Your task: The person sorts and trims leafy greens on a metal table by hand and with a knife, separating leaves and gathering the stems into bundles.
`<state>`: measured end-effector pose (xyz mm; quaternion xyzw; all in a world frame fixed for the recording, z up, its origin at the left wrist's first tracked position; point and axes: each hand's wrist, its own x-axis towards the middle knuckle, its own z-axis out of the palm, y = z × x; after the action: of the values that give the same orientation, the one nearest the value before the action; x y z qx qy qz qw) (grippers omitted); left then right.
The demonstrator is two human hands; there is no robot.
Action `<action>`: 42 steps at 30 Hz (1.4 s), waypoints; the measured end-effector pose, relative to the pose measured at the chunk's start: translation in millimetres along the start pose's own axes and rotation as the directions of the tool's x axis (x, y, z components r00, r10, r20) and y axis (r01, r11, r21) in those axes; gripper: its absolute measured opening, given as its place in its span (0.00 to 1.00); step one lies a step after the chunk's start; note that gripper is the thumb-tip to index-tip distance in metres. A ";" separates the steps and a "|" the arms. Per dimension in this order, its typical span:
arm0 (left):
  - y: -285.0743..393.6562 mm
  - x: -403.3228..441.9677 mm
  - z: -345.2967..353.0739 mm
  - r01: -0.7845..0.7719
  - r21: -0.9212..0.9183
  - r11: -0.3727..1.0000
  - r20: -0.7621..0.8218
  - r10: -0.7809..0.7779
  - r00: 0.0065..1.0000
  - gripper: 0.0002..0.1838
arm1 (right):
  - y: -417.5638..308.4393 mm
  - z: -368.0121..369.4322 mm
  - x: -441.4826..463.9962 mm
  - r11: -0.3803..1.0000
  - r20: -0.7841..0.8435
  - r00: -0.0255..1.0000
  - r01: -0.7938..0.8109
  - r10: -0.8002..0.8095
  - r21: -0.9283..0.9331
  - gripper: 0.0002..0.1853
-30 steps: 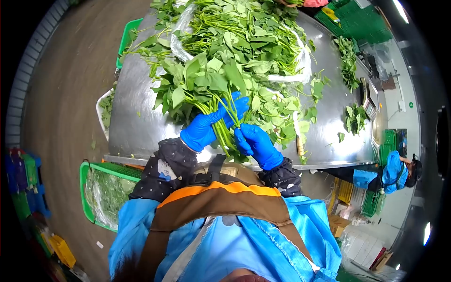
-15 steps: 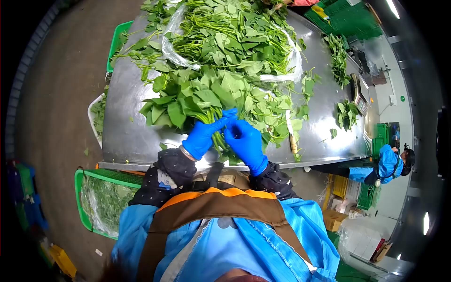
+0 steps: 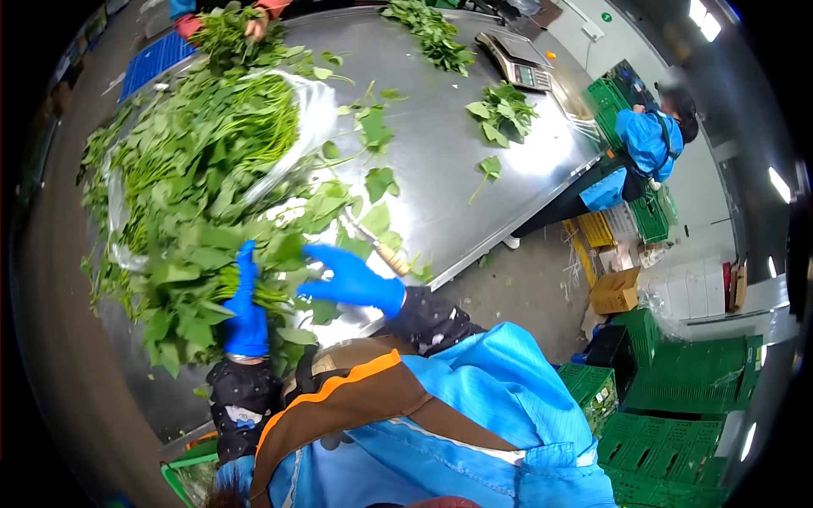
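Stems of a broad-leaved green bunch (image 3: 190,309) are running past the blue-gloved left hand (image 3: 246,320), near the front edge of the bare-metal tabletop (image 3: 360,55). One left digit is lying straight over the bunch while the others are hiding beneath; the hand seems to be gripping at the stems, probably to keep them gathered and spare the leaves, which are fanning outward. The blue-gloved right hand (image 3: 360,282) is holding nothing visible and spreading its fingers beside the bunch, leaving the stem side uncovered; blur is obscuring whether a fingertip is touching a leaf.

Beyond the hands, a large heap of leafy green stems (image 3: 199,140) is resting within crumpled clear plastic (image 3: 315,110), which appears to be containing it. A knife with a pale wooden handle (image 3: 391,259) is lying just beyond the right hand, its handle pointing toward the person, presumably for easy reach. Across the heap, a co-worker's bare hand (image 3: 257,25) is touching more greens.
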<state>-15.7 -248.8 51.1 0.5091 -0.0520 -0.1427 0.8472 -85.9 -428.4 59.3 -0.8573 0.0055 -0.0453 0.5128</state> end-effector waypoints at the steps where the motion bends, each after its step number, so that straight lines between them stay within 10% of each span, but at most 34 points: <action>1: -16.2 3.8 15.3 0.146 0.028 0.989 0.007 -0.147 0.989 0.21 | -15.9 -14.1 -3.9 0.995 0.033 0.997 0.074 -0.072 -0.066 0.31; 5: -52.7 -2.0 108.4 0.390 0.004 0.921 0.179 -0.384 0.906 0.24 | -7.0 -68.9 -17.7 0.965 0.222 0.960 -0.115 0.169 -0.235 0.25; 10: -97.8 3.8 170.3 0.177 0.235 0.956 0.436 -0.266 0.860 0.20 | 66.5 -136.4 -37.5 0.994 0.221 0.970 -0.107 0.105 -0.003 0.19; 12: -93.8 8.2 197.9 0.342 0.311 0.887 0.502 -0.459 0.733 0.18 | 80.4 -188.1 -34.8 0.960 0.221 0.955 -0.235 0.198 0.154 0.17; 15: -105.9 16.3 215.6 0.550 0.416 0.724 0.327 -0.684 0.652 0.21 | 165.2 -281.9 -15.7 0.844 -0.126 0.991 -0.097 0.036 -0.527 0.15; 21: -121.4 23.8 215.9 0.670 0.396 0.627 0.318 -0.779 0.541 0.15 | 360.3 -397.2 -12.7 0.777 -0.578 0.636 -0.630 0.511 -0.006 0.14; 22: -126.1 24.8 211.7 0.674 0.400 0.621 0.293 -0.784 0.548 0.15 | 392.4 -370.2 -21.6 0.888 -0.403 0.822 -0.457 0.402 -0.047 0.13; 27: -145.9 32.6 193.1 0.736 0.331 0.590 0.209 -0.807 0.553 0.13 | 221.5 -267.3 -8.7 0.747 0.273 0.818 -0.574 0.506 0.334 0.17; 30: -149.7 35.5 188.0 0.751 0.301 0.587 0.184 -0.809 0.559 0.12 | 205.3 -315.2 26.6 0.971 0.097 0.969 -0.219 0.228 -0.095 0.20; 33: -149.6 34.9 182.7 0.749 0.257 0.611 0.148 -0.791 0.594 0.12 | 267.2 -385.5 60.1 0.739 -0.215 0.972 -0.080 -0.090 -0.669 0.16; 36: -143.3 31.5 178.8 0.747 0.235 0.621 0.127 -0.782 0.610 0.12 | 343.1 -426.9 56.7 0.727 -0.215 0.937 -0.348 0.274 -0.591 0.21; 42: -136.1 23.2 157.1 0.737 0.154 0.658 0.108 -0.753 0.649 0.13 | 355.5 -429.5 43.7 0.514 -0.159 0.860 -0.426 0.484 -0.745 0.31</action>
<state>-55.9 -448.8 5.2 0.5119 0.0863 -0.5165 0.6810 -65.1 -976.8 -48.5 -0.9596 0.2306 0.1270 0.0996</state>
